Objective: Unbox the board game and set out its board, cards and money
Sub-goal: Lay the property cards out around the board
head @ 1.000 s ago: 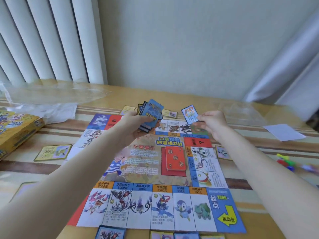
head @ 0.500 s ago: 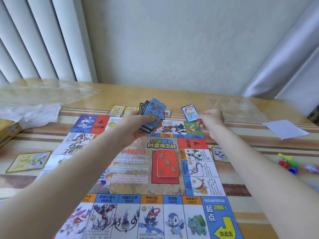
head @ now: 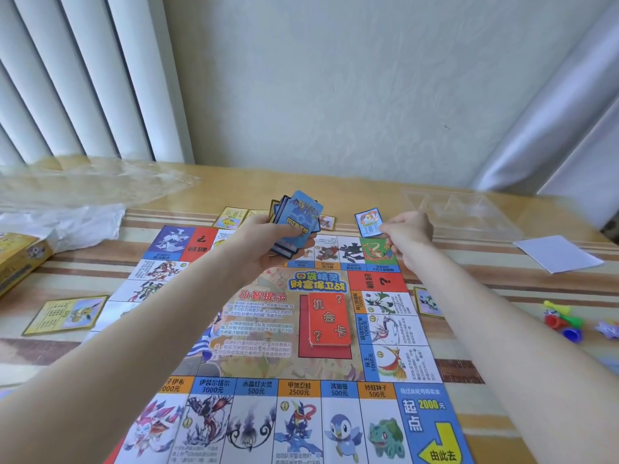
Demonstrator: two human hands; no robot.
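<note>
Working at a striped table (head: 522, 430) set against a pale wall, with the board (head: 268, 329) already lying open and flat in the middle of it. Seeing, on the board's centre, a red chance stack (head: 330, 321) sitting on its printed red patch. Passing, just left of the board, a yellow card (head: 67, 314) lying face up, and just right of it a second card (head: 427, 301) half hidden by the forearm.

Reaching both arms over the board toward its far edge. Gripping a fanned blue deck (head: 298, 222) in the left hand (head: 264, 242), fingers curled under and thumb pressing on top. Pinching a single card (head: 368, 222) between thumb and fingertips of the right hand (head: 405, 231), face toward the camera, above the board's far right corner.

Still holding that card aloft exactly as a second ago, not yet laying it down; judging this to be a pause for matching it to a square before placing it beside the board. Counting more yellow cards (head: 231, 217) already lying just beyond the board's far edge, so dealing seems partly done, with most of the deck remaining.

Noting, well right of the board, coloured pawns (head: 562, 321) and a white sheet (head: 557, 252); far right, a clear tray (head: 462, 212); well left, the yellow box (head: 16, 259) and crumpled wrap (head: 83, 185). Finding no money anywhere yet.
</note>
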